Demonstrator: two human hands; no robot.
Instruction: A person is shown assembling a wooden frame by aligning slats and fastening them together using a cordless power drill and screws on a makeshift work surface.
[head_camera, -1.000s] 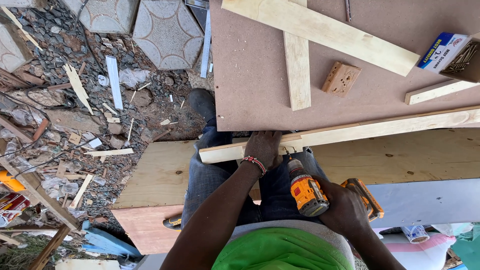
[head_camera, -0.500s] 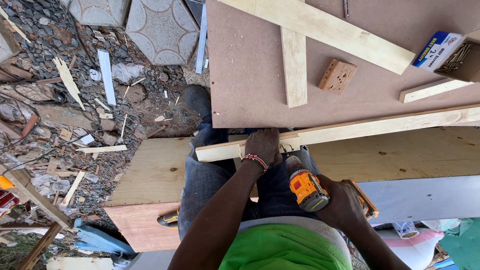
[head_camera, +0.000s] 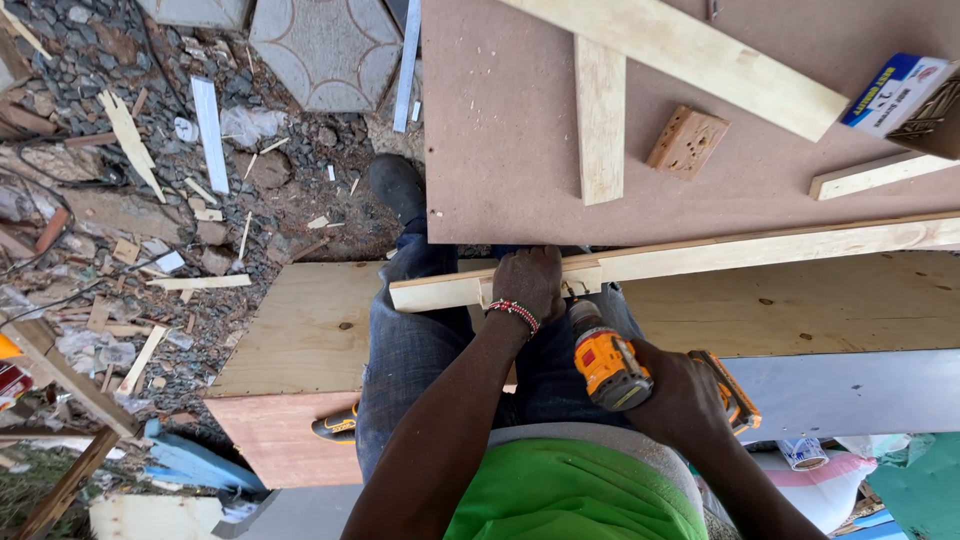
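At the far left of the frame, stony ground (head_camera: 120, 200) lies littered with wood offcuts and splinters. Lower left of centre, a plywood panel (head_camera: 300, 330) rests flat, with a yellow-and-black tool handle (head_camera: 335, 425) poking out at its lower edge. At the centre, the left hand (head_camera: 528, 283) is closed over a long pale wooden batten (head_camera: 760, 252), pressing it down near its left end, just where a small block sits against it. Just right and below, the right hand (head_camera: 685, 395) grips a yellow cordless drill (head_camera: 607, 362), fingers wrapped round the handle, nose touching the batten beside the left hand. As a judgement, the batten looks positioned and held, while the fastening is under way, not yet finished. Upper right, a brown board (head_camera: 500, 150) carries loose battens, a small wooden block (head_camera: 687, 141) and a blue-and-white box (head_camera: 905, 95).
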